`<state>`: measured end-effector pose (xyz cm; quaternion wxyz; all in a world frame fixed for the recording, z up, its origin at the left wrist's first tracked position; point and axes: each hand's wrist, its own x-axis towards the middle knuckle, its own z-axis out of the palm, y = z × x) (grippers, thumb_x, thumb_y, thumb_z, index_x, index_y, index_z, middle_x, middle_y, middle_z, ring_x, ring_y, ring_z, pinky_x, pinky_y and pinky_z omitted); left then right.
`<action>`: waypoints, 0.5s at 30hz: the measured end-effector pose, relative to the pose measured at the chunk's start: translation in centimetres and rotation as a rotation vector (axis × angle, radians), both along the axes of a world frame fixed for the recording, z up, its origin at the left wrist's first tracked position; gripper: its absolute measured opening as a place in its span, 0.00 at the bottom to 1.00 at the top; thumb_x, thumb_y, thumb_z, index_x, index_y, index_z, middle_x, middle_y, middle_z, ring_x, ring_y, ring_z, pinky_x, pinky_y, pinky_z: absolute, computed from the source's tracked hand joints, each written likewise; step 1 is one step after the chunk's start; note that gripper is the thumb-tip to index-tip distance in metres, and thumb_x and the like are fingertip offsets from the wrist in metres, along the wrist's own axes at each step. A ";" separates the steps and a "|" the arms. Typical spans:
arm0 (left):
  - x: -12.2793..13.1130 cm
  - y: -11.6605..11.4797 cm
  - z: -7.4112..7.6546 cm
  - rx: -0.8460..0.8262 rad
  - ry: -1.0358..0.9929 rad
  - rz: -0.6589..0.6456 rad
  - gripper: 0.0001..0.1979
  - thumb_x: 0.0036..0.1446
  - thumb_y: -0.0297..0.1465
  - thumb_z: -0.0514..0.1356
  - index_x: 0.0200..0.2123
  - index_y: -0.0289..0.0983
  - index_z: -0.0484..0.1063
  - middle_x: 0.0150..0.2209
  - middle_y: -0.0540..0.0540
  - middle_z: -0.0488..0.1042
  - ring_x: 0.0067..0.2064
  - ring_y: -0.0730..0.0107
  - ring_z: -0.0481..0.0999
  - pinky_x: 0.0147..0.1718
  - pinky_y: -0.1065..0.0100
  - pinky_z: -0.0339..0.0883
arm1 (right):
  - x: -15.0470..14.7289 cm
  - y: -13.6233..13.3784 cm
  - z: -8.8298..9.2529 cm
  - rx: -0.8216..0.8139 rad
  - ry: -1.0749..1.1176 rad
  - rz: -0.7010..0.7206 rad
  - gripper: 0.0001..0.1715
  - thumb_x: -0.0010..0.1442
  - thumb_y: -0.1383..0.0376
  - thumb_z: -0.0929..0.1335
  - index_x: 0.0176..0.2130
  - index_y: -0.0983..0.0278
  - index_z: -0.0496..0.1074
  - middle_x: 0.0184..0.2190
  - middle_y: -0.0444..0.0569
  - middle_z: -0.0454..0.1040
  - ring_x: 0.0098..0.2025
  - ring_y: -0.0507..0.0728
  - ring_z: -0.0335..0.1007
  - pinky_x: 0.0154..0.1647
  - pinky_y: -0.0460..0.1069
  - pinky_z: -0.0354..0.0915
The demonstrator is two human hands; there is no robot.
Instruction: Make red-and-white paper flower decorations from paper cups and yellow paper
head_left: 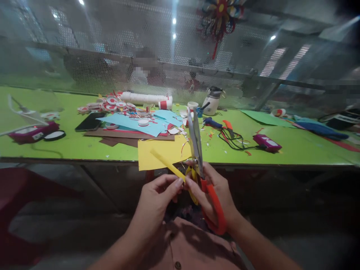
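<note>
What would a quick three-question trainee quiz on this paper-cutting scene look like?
1. Multiple choice: what does the left hand pinch? A a yellow paper strip; B a pencil; C a red ribbon.
2. True or false: the scissors lie flat on the green table.
3. Fill the gap: the handles of the scissors are ___ in colour.

Key:
1. A.
2. False: the right hand holds them in front of the table edge, blades pointing up.
3. Orange.
</note>
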<state>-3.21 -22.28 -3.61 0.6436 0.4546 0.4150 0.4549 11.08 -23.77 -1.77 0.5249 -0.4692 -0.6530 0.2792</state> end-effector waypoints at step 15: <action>1.8 0.6 -1.7 -0.163 -0.173 0.029 0.10 0.45 0.33 0.68 0.24 0.32 0.72 0.24 0.49 0.71 0.28 0.76 0.67 0.29 0.73 0.60 | 0.9 0.1 -1.7 -0.065 0.001 -0.006 0.14 0.57 0.67 0.66 0.45 0.65 0.68 0.29 0.44 0.71 0.29 0.50 0.69 0.31 0.43 0.67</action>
